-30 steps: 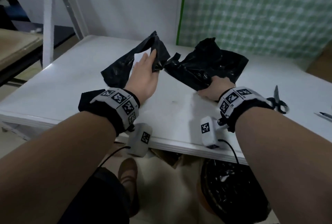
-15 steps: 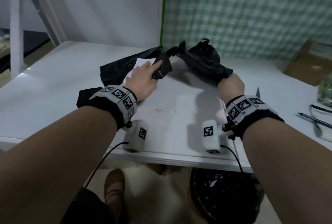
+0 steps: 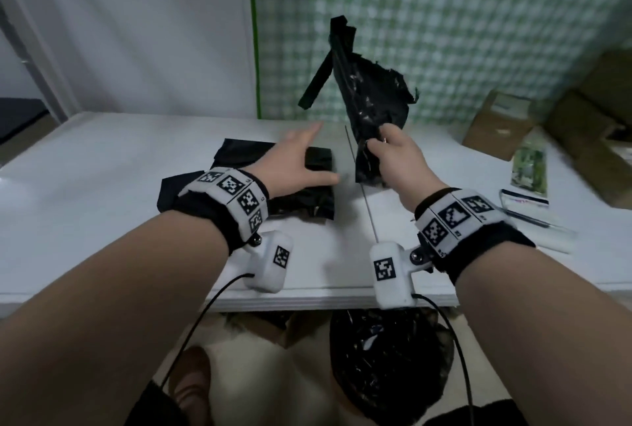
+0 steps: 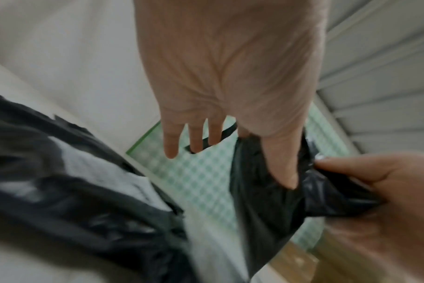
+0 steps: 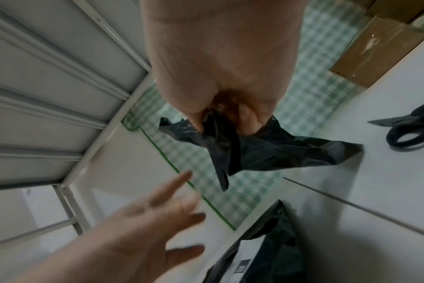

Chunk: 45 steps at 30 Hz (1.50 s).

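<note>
At the left of the head view the white table (image 3: 102, 186) runs across to a black parcel (image 3: 307, 201) lying flat at centre left. The right wrist view shows a white label (image 5: 247, 254) on it. The left hand (image 3: 294, 165) is spread over the parcel's far part, fingers straight and apart, gripping nothing. Whether the palm touches the plastic I cannot tell. It seems placed there either to steady the parcel or to reach for the loose wrapper beside it.

Just right of it, mid-frame, the torn black bag (image 3: 372, 97) is up in the air, clear of the table, with a narrow strip (image 3: 316, 83) dangling from its upper left edge. The right hand (image 3: 396, 158) holds the bag from below, fingers curled tight round its bunched lower end. Gathering the limp film this way probably keeps it under control, and the lift takes it away from the parcel.

Below the right hand, at the bottom of the frame, a bin (image 3: 386, 357) lined in black sits under the table edge, a likely place for the scrap.

Further right lie a pen (image 3: 523, 215) and a green-printed packet (image 3: 528, 165), with cardboard boxes (image 3: 499, 124) toward the right edge. In the right wrist view, scissors (image 5: 409, 132) lie on the table near the lifted bag, probably kept there for cutting wrappers open.
</note>
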Each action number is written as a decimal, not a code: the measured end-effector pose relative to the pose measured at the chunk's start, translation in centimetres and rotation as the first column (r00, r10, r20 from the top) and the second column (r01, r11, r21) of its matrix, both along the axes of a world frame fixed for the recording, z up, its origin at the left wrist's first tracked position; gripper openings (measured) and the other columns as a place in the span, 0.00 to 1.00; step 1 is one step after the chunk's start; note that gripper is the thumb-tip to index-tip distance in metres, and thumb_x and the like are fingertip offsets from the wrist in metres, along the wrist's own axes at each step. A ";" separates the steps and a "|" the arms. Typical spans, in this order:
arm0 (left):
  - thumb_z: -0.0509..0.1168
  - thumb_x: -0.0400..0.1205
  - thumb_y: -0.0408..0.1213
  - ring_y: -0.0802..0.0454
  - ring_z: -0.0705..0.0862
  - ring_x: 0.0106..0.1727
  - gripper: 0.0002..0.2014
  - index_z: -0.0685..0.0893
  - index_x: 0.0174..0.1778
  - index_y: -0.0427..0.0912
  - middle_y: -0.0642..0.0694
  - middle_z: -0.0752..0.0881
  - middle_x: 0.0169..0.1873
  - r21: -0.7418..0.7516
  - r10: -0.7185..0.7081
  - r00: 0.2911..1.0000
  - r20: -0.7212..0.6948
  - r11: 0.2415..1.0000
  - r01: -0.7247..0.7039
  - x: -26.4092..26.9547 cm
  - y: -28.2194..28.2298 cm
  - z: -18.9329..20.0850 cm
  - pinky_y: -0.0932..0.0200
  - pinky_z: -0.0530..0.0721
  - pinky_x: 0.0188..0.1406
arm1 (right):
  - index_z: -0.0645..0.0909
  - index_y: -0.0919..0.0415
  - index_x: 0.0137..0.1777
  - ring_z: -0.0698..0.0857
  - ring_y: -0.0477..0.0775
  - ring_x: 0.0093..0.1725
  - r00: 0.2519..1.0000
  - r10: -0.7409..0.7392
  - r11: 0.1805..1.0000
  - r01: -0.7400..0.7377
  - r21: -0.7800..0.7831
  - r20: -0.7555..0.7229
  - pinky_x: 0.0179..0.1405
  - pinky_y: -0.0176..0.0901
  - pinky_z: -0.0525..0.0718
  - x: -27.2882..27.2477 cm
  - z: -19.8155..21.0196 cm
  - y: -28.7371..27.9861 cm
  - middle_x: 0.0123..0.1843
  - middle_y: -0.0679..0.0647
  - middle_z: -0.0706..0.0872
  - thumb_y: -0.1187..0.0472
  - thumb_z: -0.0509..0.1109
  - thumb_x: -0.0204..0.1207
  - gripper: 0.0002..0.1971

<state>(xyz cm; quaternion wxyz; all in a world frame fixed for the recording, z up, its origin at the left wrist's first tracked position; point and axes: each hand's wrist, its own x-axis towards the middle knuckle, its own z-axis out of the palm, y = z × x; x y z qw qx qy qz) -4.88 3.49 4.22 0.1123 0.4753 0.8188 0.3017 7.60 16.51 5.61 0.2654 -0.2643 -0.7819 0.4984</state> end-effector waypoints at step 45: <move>0.57 0.68 0.16 0.50 0.80 0.45 0.15 0.86 0.36 0.34 0.52 0.80 0.37 0.258 -0.053 0.953 -0.297 0.957 0.134 5.3 -3.7 5.7 0.57 0.78 0.51 | 0.72 0.51 0.74 0.82 0.50 0.62 0.960 0.281 0.949 -0.278 0.150 0.005 0.61 0.42 0.80 2.7 1.7 -4.1 0.64 0.53 0.81 0.46 0.77 0.69 0.33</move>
